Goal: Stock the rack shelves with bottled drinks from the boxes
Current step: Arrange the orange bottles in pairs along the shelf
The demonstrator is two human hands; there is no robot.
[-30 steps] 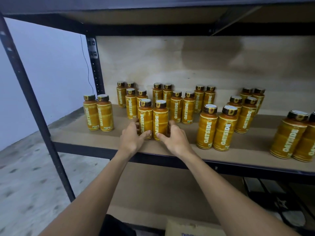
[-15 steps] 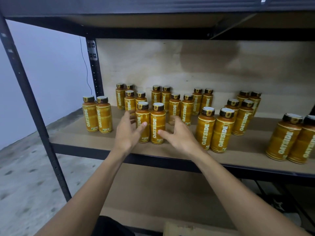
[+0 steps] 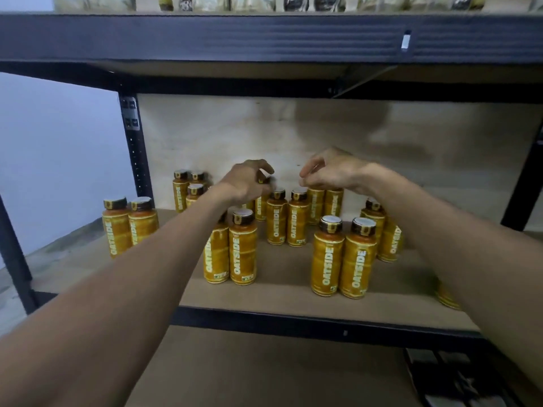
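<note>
Both hands (image 3: 249, 182) (image 3: 333, 171) lifted to rear btls (image 3: 316, 205).

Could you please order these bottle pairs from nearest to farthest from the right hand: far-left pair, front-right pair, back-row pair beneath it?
1. Back-row pair, just below the right hand.
2. Front-right pair, toward the front.
3. Far-left pair, away on the left side.

OATSIDE runs in pale letters up the amber bottles (image 3: 327, 259) near the shelf's (image 3: 279, 295) front edge, and on the pair (image 3: 117, 230) toward its left edge. The packs (image 3: 293, 2) above are too blurred to read.
</note>
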